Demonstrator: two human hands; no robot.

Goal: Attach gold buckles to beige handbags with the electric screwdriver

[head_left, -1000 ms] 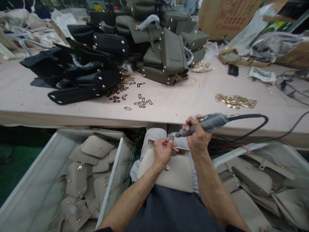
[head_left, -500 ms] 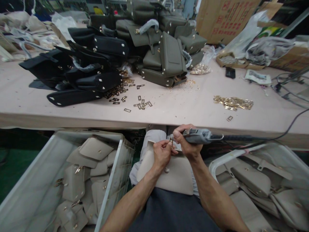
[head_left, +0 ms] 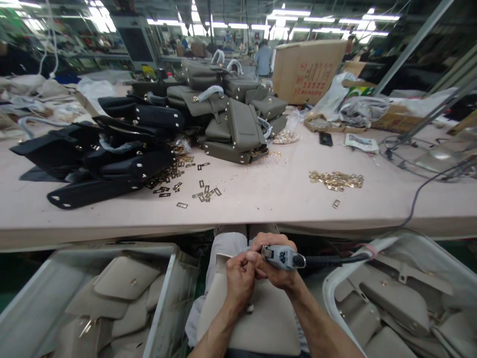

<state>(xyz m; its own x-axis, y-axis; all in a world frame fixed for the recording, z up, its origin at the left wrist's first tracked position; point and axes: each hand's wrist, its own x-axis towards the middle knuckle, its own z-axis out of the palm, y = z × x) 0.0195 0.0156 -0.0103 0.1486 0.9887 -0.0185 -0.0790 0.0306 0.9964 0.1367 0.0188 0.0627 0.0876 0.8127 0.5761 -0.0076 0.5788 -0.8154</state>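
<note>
A beige handbag (head_left: 257,318) lies across my lap, with its flap edge (head_left: 220,262) towards the table. My right hand (head_left: 278,263) is wrapped round a grey corded electric screwdriver (head_left: 283,257), its tip hidden behind my fingers. My left hand (head_left: 240,276) is closed in a pinch at the flap edge, its fingertips touching those of my right hand. The small metal fitting it held there half a second ago is now covered by the fingers. A small metal clasp (head_left: 249,309) shows on the bag below my left wrist.
Black bags (head_left: 100,189) and olive bags (head_left: 238,124) are heaped on the table (head_left: 238,219). Gold rectangular fittings (head_left: 337,180) lie at right, dark ones (head_left: 206,191) nearer the middle. Crates of beige bags stand left (head_left: 169,278) and right (head_left: 330,293). The screwdriver's cord (head_left: 413,204) runs over the right crate.
My view has tilted up, showing more of the workshop. The screwdriver has swung to point more away from me, and my hands have come closer together over the fitting.
</note>
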